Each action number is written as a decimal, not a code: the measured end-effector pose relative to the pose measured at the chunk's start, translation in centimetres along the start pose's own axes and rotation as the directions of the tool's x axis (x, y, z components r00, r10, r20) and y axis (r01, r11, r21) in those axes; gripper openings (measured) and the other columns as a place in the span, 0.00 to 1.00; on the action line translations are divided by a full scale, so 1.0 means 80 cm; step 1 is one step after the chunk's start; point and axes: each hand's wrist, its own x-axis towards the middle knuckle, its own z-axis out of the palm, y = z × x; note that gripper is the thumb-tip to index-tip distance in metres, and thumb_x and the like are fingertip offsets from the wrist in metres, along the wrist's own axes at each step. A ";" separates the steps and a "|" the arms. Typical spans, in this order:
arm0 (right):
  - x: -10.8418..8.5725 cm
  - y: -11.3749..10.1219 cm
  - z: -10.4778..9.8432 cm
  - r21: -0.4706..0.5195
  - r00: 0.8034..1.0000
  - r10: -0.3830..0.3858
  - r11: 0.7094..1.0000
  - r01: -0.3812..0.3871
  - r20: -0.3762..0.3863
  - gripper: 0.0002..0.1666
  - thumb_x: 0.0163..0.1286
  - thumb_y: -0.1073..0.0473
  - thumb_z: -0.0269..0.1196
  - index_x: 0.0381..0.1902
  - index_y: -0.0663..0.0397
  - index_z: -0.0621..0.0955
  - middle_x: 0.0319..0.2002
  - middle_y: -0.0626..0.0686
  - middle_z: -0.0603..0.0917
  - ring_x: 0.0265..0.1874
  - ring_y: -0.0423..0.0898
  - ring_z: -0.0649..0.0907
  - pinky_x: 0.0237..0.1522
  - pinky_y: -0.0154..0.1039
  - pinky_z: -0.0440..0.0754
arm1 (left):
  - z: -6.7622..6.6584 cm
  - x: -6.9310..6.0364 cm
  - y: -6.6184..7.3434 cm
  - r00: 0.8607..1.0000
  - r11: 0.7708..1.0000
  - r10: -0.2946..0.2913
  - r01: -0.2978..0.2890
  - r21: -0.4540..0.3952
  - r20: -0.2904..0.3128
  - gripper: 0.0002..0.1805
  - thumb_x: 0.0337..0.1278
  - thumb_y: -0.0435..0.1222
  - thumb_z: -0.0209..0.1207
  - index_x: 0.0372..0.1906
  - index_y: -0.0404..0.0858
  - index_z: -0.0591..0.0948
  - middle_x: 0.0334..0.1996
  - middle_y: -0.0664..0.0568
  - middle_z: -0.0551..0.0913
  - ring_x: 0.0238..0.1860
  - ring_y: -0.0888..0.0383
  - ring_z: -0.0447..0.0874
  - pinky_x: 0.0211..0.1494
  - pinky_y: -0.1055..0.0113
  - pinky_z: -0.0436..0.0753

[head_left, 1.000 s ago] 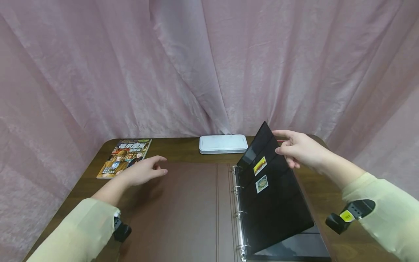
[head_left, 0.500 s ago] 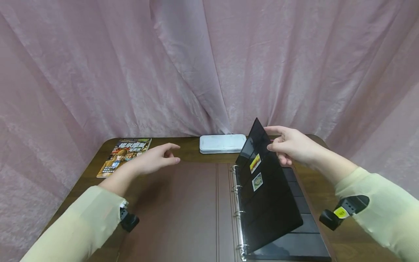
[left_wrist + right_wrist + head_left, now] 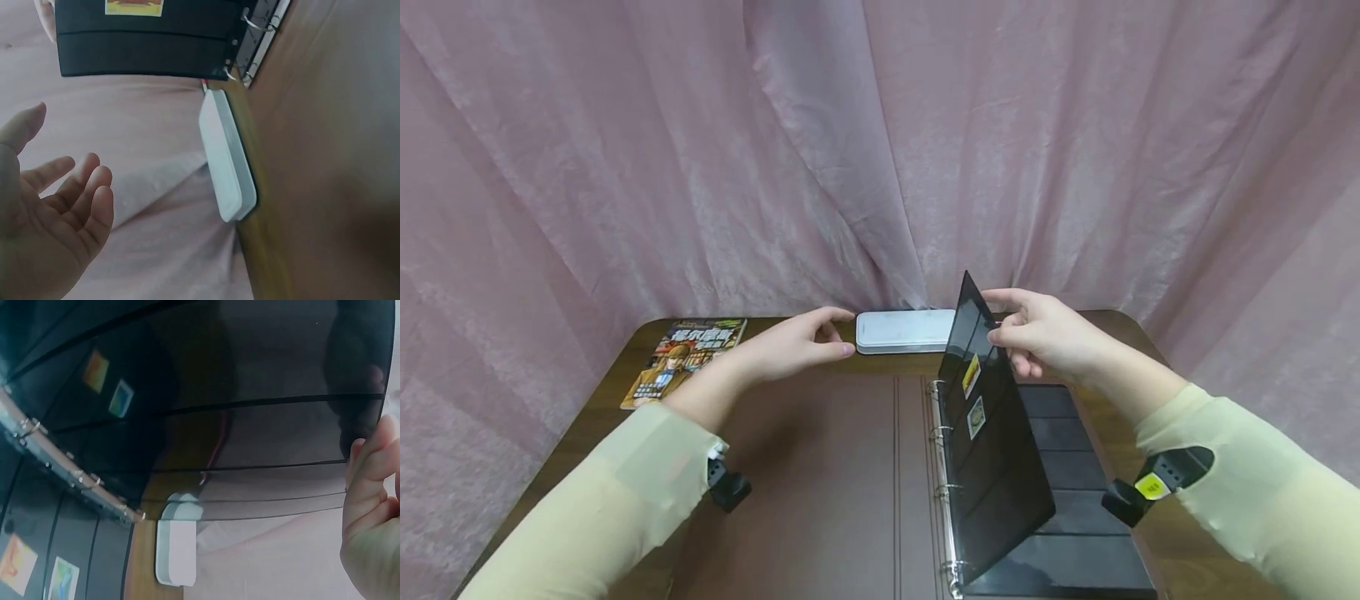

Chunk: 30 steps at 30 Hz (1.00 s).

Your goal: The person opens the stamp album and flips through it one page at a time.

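A ring-bound stamp album lies open on the table, its brown cover [image 3: 820,492] spread to the left. From its metal rings [image 3: 950,492] rises a black stamp page [image 3: 1000,483], standing nearly upright. Two stamps show on it, a yellow one [image 3: 972,377] and a pale greenish one [image 3: 976,418]. My right hand [image 3: 1048,333] pinches that page's outer edge near the far corner. More black pages [image 3: 1067,475] lie flat beneath. My left hand [image 3: 793,343] hovers over the cover's far edge, fingers relaxed and holding nothing. In the left wrist view its palm [image 3: 50,231] shows.
A white case [image 3: 901,332] rests at the table's back edge, partly behind the raised page. A colourful book [image 3: 688,358] lies at the back left of the wooden table [image 3: 625,346]. Pink curtain [image 3: 880,150] hangs behind.
My right hand has swung the page leftward, from a slant to almost upright, uncovering the pages beneath. My left hand has moved right, toward the white case and the page.
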 end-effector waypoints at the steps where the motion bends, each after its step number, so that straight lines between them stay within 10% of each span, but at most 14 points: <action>1: 0.002 0.000 0.002 -0.003 1.000 -0.006 1.000 0.006 -0.003 0.41 0.64 0.68 0.56 0.72 0.59 0.52 0.18 0.52 0.72 0.07 0.39 0.72 0.12 0.33 0.71 | 0.001 0.002 0.002 1.000 1.000 0.007 -0.007 -0.009 0.002 0.32 0.61 0.50 0.56 0.67 0.44 0.64 0.41 0.51 0.78 0.42 0.56 0.76 0.46 0.59 0.74; 12: 0.016 -0.007 0.026 0.059 1.000 -0.004 0.998 0.004 -0.002 0.40 0.65 0.68 0.54 0.72 0.57 0.53 0.20 0.52 0.73 0.08 0.37 0.73 0.11 0.30 0.70 | 0.010 0.021 0.024 0.999 0.991 0.051 -0.051 -0.127 -0.006 0.30 0.63 0.44 0.55 0.67 0.41 0.64 0.41 0.49 0.77 0.31 0.54 0.74 0.37 0.60 0.75; 30: 0.027 0.000 0.054 0.236 1.000 -0.003 0.972 -0.003 0.027 0.39 0.66 0.68 0.56 0.71 0.55 0.54 0.19 0.51 0.74 0.08 0.37 0.73 0.14 0.29 0.72 | 0.023 0.045 0.047 0.998 0.975 0.054 -0.059 -0.212 -0.032 0.31 0.62 0.45 0.56 0.68 0.42 0.63 0.48 0.46 0.76 0.44 0.48 0.76 0.40 0.61 0.77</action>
